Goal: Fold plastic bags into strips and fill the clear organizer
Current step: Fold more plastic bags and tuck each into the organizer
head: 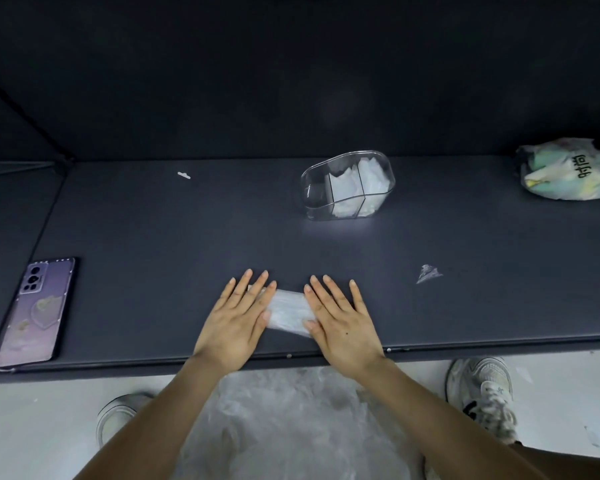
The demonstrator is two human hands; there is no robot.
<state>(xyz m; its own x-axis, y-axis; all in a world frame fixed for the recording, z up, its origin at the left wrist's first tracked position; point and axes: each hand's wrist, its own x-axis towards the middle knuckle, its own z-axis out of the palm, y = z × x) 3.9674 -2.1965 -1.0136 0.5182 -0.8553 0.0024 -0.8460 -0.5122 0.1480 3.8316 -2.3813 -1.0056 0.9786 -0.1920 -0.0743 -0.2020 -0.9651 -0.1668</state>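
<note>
You're in the flattening step: both palms are down on the bag (290, 311), which lies as a short folded strip near the front edge of the table (153, 237), part under your hands and part showing between them. Your left hand (236, 320) covers its left end and your right hand (343, 323) its right end. On both, the fingers (257, 289) are straight and lightly spread, pressing and gripping nothing, and the thumbs lie on the strip.

The organizer (312, 195) stands well behind, toward the back of the table. Its middle and right sections hold white bags; the left one looks empty.

By my reading, next comes a last crease or the pick-up. You'll need to pinch the strip so it doesn't spring open, then lift it and stand it in that left section. A pile (291, 427) of loose plastic waits below the table edge.
</note>
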